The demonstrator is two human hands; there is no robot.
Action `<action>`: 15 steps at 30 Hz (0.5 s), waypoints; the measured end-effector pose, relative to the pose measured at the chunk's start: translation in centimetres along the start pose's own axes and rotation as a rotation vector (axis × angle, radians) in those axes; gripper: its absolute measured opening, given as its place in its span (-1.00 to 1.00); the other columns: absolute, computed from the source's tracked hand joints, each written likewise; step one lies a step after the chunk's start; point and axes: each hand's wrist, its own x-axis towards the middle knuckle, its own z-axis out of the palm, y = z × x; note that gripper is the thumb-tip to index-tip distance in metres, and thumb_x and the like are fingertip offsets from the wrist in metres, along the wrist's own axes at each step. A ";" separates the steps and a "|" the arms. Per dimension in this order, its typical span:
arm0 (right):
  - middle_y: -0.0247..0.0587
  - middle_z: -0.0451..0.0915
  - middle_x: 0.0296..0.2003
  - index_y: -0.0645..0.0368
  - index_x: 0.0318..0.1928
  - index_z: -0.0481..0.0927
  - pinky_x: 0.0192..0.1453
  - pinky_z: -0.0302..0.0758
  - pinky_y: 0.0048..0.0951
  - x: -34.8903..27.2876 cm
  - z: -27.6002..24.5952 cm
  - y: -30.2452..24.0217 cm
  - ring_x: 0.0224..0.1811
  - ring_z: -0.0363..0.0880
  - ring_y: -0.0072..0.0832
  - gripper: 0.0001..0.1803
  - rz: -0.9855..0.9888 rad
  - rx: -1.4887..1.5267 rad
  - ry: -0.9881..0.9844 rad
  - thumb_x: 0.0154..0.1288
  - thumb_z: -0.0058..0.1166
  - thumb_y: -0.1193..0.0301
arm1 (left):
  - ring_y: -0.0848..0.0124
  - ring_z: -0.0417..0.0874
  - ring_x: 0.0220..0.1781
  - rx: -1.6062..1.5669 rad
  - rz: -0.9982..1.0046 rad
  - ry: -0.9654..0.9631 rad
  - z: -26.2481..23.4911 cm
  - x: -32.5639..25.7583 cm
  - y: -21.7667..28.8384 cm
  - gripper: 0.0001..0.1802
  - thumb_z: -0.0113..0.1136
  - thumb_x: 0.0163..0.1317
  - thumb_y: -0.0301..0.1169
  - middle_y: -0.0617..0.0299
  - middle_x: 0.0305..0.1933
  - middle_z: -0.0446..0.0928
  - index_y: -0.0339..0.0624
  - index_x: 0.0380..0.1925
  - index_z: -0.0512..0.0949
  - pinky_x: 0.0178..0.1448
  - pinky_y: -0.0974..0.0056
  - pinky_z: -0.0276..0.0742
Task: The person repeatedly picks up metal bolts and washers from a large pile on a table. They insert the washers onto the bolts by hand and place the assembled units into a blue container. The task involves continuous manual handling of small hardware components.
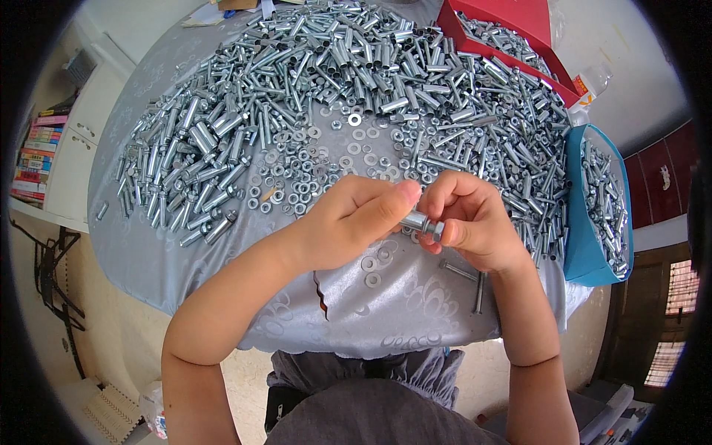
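Above the near part of the table I hold a shiny sleeve anchor bolt between both hands. My left hand is closed round one end of it, thumb on top, and hides that end. At the other end, a hex nut sits against a washer, pinched by the thumb and fingers of my right hand. Below my hands lie several loose flat washers. Two long bolts rest on the cloth beneath my right wrist. Nuts and more washers are scattered just beyond my hands.
A large heap of metal sleeves and bolts spreads over the far side of the grey patterned tablecloth. Assembled anchors lie at left. A red box and a blue box, both holding hardware, stand at right. The cloth has a tear.
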 end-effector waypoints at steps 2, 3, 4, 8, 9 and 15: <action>-0.31 0.48 -0.43 0.28 -0.30 0.46 -0.36 0.42 -0.62 0.0 -0.1 0.0 -0.48 0.44 -0.61 -0.75 -0.008 -0.011 0.000 0.02 0.24 0.50 | 0.67 0.16 -0.61 0.000 0.017 0.014 0.3 0.0 0.1 -0.50 -0.20 0.33 -0.10 0.46 -0.70 0.22 -0.24 -0.65 0.40 -0.54 0.46 0.10; -0.32 0.48 -0.44 0.27 -0.30 0.46 -0.39 0.40 -0.63 0.0 -0.1 0.0 -0.49 0.43 -0.62 -0.76 -0.004 -0.003 -0.001 0.03 0.23 0.49 | 0.65 0.17 -0.62 0.020 0.028 0.029 0.5 -0.1 0.2 -0.49 -0.22 0.33 -0.10 0.44 -0.70 0.23 -0.22 -0.68 0.37 -0.54 0.46 0.11; -0.32 0.48 -0.45 0.26 -0.31 0.46 -0.42 0.39 -0.64 -0.1 -0.1 -0.1 -0.50 0.43 -0.63 -0.77 -0.001 0.005 -0.001 0.04 0.22 0.49 | 0.64 0.18 -0.64 0.041 0.040 0.043 0.7 -0.1 0.2 -0.49 -0.25 0.34 -0.10 0.42 -0.71 0.24 -0.19 -0.71 0.33 -0.53 0.46 0.13; -0.34 0.48 -0.50 0.22 -0.31 0.45 -0.56 0.28 -0.69 -0.3 0.3 -0.5 -0.55 0.38 -0.68 -0.80 0.058 -0.024 0.077 0.11 0.18 0.42 | 0.64 0.14 -0.60 0.126 0.074 0.067 0.1 -0.2 0.1 -0.50 -0.17 0.32 -0.12 0.42 -0.70 0.20 -0.27 -0.68 0.35 -0.54 0.39 0.11; -0.35 0.47 -0.52 0.21 -0.31 0.45 -0.58 0.25 -0.70 -0.3 0.3 -0.7 -0.57 0.37 -0.69 -0.80 0.079 -0.025 0.087 0.12 0.16 0.40 | 0.62 0.14 -0.60 0.145 0.101 0.083 0.0 -0.1 0.0 -0.50 -0.17 0.32 -0.12 0.40 -0.71 0.20 -0.27 -0.69 0.33 -0.54 0.38 0.11; -0.36 0.45 -0.56 0.21 -0.32 0.43 -0.60 0.19 -0.71 -0.4 1.2 -0.8 -0.62 0.32 -0.71 -0.82 0.028 -0.145 0.215 0.20 0.09 0.36 | 0.55 0.14 -0.64 0.298 0.217 0.192 0.0 0.2 -0.3 -0.48 -0.16 0.32 -0.12 0.30 -0.74 0.19 -0.29 -0.72 0.29 -0.55 0.34 0.12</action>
